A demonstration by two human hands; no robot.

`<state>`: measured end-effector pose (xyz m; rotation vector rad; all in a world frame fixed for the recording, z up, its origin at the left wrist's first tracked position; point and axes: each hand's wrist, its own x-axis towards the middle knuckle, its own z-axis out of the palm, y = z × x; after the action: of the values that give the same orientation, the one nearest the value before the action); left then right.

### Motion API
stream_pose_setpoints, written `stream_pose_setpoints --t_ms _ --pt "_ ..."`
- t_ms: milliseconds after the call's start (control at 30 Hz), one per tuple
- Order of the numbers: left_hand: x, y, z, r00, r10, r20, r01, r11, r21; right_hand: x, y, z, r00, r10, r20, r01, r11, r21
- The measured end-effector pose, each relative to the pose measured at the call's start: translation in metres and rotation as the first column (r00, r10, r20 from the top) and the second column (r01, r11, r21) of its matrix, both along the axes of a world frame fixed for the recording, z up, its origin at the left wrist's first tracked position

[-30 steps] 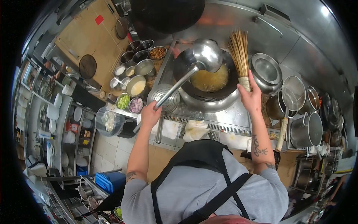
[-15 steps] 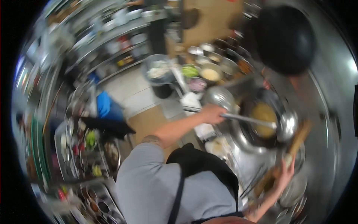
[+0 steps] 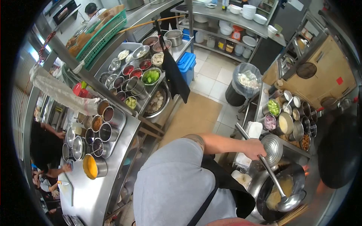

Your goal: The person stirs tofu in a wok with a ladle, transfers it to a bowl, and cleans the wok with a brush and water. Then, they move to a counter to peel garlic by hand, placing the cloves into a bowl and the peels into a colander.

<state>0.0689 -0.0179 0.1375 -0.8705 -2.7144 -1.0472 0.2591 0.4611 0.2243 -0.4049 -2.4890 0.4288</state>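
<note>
My left hand (image 3: 255, 148) is closed around the long handle of a metal ladle (image 3: 272, 176). The ladle's bowl hangs over the near right side of a dark wok (image 3: 298, 176), with cloudy yellowish liquid (image 3: 281, 190) inside the wok. At the bottom edge, the bristles of a bamboo brush (image 3: 295, 216) reach in beside the wok. My right hand is out of view below the frame. Just beyond my left hand, a perforated metal strainer (image 3: 272, 150) rests by the stove. A folded white cloth (image 3: 254, 130) lies near my left wrist.
Seasoning pots (image 3: 285, 123) crowd the far end of the stove. A lined bin (image 3: 243, 81) stands on the floor. Behind me, an ingredient counter (image 3: 120, 141) holds several steel bowls. A second dark wok (image 3: 337, 150) looms at right. Other people are at far left.
The view has swung left and sharpened. My right hand, which held the bamboo brush, has left the frame. My left hand still holds the ladle over the wok.
</note>
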Motion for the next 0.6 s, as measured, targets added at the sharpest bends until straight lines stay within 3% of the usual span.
stream_pose_setpoints --t_ms 67,133,200,267,300,333,367,400,433,467,500,567,600 --pt "0.001 -0.012 -0.011 0.999 0.047 -0.012 -0.047 0.999 0.001 -0.009 -0.033 0.017 0.995 0.036 -0.088 -0.032 0.999 0.042" --pt "0.002 -0.015 -0.018 0.997 0.079 0.018 -0.078 0.997 -0.017 -0.011 -0.077 0.057 0.95 0.128 -0.283 -0.078 0.981 0.18" --pt "0.002 -0.016 -0.012 0.995 0.078 0.063 -0.076 0.997 -0.031 -0.014 -0.103 0.088 0.88 0.182 -0.439 0.008 0.918 0.395" --pt "0.001 -0.011 0.002 0.99 0.066 0.128 -0.063 0.998 -0.029 -0.01 -0.101 0.092 0.865 0.18 -0.468 0.091 0.861 0.5" --pt "-0.007 -0.004 -0.011 0.994 0.062 0.089 -0.06 0.998 -0.022 -0.008 -0.073 0.07 0.909 0.136 -0.394 0.049 0.904 0.426" --pt "-0.008 -0.003 0.004 0.992 0.072 0.1 -0.07 0.997 -0.019 -0.017 -0.053 0.045 0.887 0.339 -0.315 -0.333 0.94 0.074" --pt "-0.006 -0.002 0.016 0.992 0.045 0.12 -0.043 0.999 -0.017 -0.015 -0.027 0.023 0.966 0.257 0.013 -0.257 0.966 0.008" --pt "-0.014 0.0 -0.004 0.995 0.034 0.095 -0.046 0.991 0.127 -0.017 -0.055 0.029 0.966 0.235 0.111 -0.207 0.953 -0.223" --pt "-0.017 -0.002 0.0 0.998 0.014 0.066 -0.019 0.997 0.079 -0.019 -0.073 0.038 0.968 0.225 0.111 -0.156 0.885 -0.438" --pt "-0.019 0.0 0.009 0.997 -0.028 0.075 0.014 0.983 0.181 -0.017 -0.085 0.054 0.951 -0.034 0.307 0.145 0.927 -0.346" --pt "-0.026 0.001 0.012 0.998 -0.034 0.055 0.027 0.992 0.124 -0.009 -0.068 0.04 0.984 -0.045 0.173 0.124 0.869 -0.479" --pt "-0.028 0.008 0.035 0.989 0.013 0.148 -0.024 0.997 0.073 0.0 -0.062 0.055 0.985 -0.161 -0.054 0.135 0.934 -0.331" --pt "-0.044 0.009 0.005 0.997 0.021 0.076 -0.032 0.99 0.138 0.007 -0.073 0.079 0.973 -0.202 -0.113 0.145 0.913 -0.381"
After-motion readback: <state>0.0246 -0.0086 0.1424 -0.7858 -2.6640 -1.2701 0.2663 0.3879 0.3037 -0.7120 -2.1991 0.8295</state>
